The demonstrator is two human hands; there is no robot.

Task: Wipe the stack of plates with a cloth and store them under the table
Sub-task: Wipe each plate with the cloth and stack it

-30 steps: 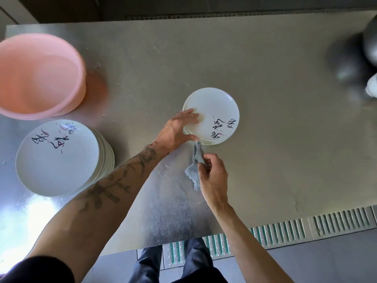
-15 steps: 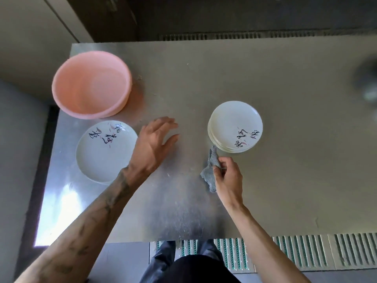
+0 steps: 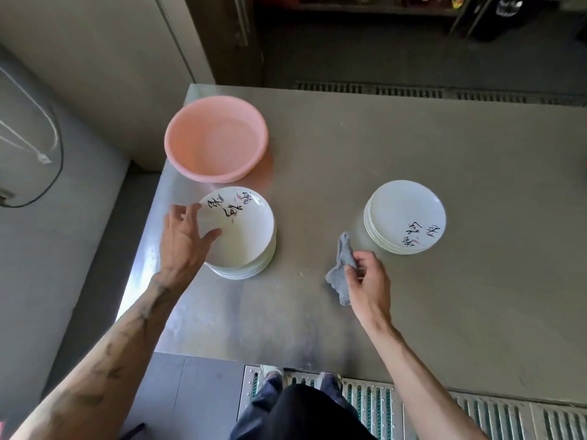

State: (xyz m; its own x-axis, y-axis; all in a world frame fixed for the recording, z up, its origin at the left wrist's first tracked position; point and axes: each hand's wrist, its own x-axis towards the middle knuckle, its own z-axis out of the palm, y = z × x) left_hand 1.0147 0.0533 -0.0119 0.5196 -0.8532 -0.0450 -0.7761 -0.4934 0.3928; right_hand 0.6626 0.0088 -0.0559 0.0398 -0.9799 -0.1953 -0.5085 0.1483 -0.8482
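- The left hand [image 3: 185, 236] is released: its fingers are spread, and the thumb lies on the glossy face of the top plate [image 3: 244, 230], at that plate's rim.
- Under that hand sits the taller stack of plates [image 3: 251, 268]. They are round, white, glazed and shallow, with black brush lettering and small pink marks.
- The right hand [image 3: 368, 281] is pinching a grey cloth [image 3: 341, 271]. The cloth is crumpled and nubbly, and it trails from the fingers onto the table.
- Just beyond the right hand's fingertips stands the shorter stack of plates [image 3: 405, 217], apart from both the cloth and the hand.
- Past the left hand, just behind its stack, is a round pink plastic basin [image 3: 216, 138]. It is smooth-walled and matt.
- Everything rests on a brushed steel table [image 3: 349, 138], which is dull and faintly scuffed. Below both wrists is a ribbed metal floor grate [image 3: 381, 404].
- The palm hides the taller stack's left edge, so I cannot tell whether the fingers hook under the rim.
- The lettering is too small to read, and both forearms are cut off by the frame.
- Half a second ago the left hand hovered over bare table between the stacks; now it reaches the taller one. The right hand's hold on the cloth is unchanged.
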